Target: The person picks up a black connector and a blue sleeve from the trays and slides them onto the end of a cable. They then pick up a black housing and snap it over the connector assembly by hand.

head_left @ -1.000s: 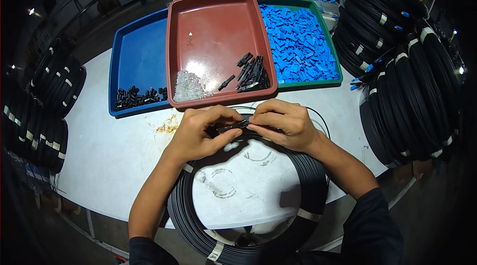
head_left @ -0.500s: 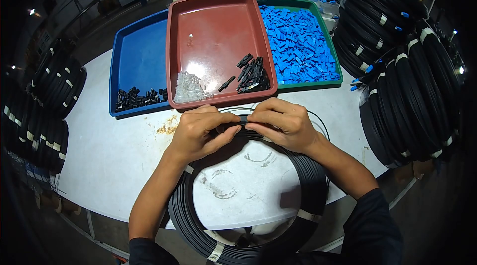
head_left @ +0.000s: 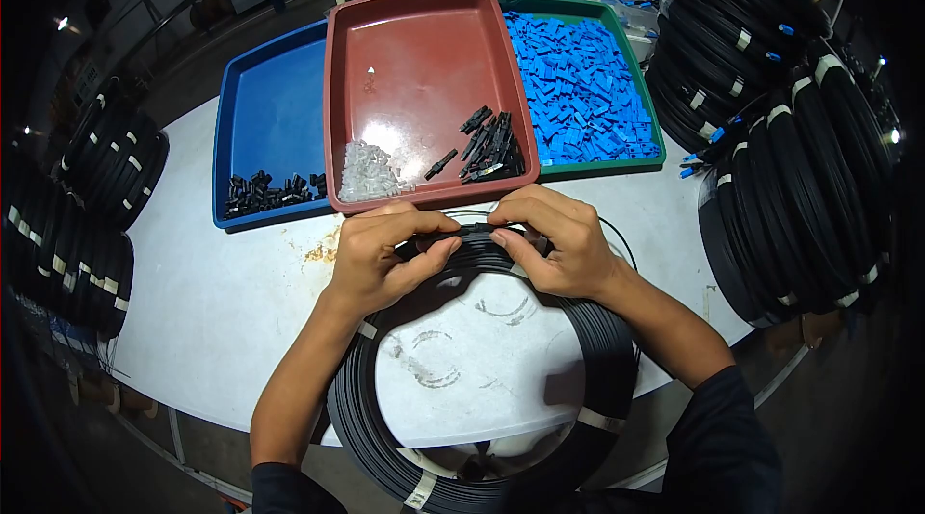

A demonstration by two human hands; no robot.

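A large coil of black cable (head_left: 602, 360) leans over the table's near edge, tied with pale tape bands. Above its top, both hands meet at a small black connector piece (head_left: 477, 229) on the cable end. My left hand (head_left: 385, 249) pinches its left side between thumb and fingertips. From the other side, my right hand (head_left: 554, 239) has thumb and index finger around its right end. The fingers partly hide the piece, so its exact shape cannot be made out. A thin loose strand of cable (head_left: 624, 237) curves out behind my right hand.
Beyond the hands stand a blue tray (head_left: 275, 114) with small black parts, a red tray (head_left: 424, 52) with clear pieces and black connectors, and a green tray (head_left: 647, 129) of blue connector parts. Stacked cable coils flank the white table, left (head_left: 72, 254) and right (head_left: 790, 196).
The fingertips of my right hand have spread slightly and shifted right, showing more of the black piece. My left hand has barely moved.
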